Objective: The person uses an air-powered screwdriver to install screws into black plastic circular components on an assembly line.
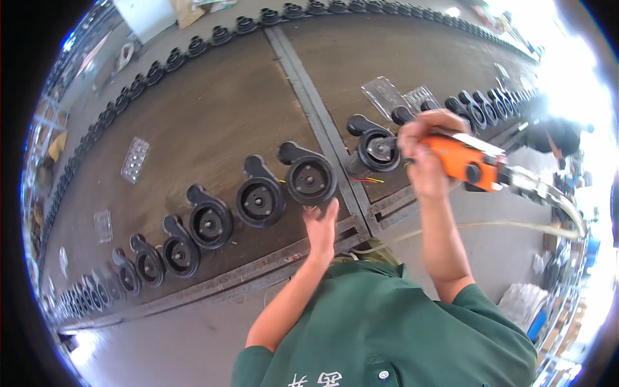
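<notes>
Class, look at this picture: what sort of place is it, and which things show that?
Probably a factory assembly line. Long rows of identical black round pump-like housings lie along a wide brown metal bench, and the right hand grips an orange power screwdriver with a hose, while the left hand rests beside one housing.

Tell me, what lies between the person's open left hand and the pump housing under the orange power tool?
In the head view, between the left hand and that pump housing runs a metal rail splitting the dark worktable.

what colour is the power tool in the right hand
Orange, with a black button; the power tool shows best in the head view.
</notes>
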Available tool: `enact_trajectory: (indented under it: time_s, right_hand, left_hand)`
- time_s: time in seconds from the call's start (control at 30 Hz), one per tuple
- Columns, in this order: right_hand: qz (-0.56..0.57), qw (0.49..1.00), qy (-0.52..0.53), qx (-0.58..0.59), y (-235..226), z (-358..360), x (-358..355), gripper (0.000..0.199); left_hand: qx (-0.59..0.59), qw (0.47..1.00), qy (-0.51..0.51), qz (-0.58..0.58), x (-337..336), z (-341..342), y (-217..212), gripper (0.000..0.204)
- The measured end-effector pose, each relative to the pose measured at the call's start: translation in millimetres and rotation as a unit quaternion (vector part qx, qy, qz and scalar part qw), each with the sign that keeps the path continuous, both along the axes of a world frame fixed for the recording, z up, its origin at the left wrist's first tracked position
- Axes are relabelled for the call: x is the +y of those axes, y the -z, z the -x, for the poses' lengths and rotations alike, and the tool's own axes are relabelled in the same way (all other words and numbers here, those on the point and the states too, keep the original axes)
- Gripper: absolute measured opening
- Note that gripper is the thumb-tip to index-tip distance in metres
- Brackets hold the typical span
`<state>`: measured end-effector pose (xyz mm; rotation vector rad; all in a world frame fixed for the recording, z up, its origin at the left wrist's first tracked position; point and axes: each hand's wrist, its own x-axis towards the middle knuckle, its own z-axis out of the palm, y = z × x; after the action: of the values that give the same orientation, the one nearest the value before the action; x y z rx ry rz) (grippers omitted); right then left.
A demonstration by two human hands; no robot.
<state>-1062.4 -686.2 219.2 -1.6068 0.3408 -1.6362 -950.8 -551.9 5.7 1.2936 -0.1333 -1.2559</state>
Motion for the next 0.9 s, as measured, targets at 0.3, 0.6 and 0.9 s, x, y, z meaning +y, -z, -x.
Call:
enact_trajectory:
  time_s: [0.3, 0.6, 0.9]
  right_hand:
    - [-0.006, 0.997, 0.081, 0.012, -16, 248, -59, 0.040]
    - [-0.204, 0.978, -0.045, -0.003, 18, 317, -130, 0.039]
    - [-0.248, 0.961, -0.109, -0.052, 30, 283, -141, 0.038]
  left_hand:
    - [-0.322, 0.920, 0.177, 0.134, -42, 90, -52, 0.011]
    - [-0.754, 0.587, 0.295, 0.013, -152, 69, -84, 0.042]
    - [-0.757, 0.570, 0.319, -0.018, -150, 71, -90, 0.047]
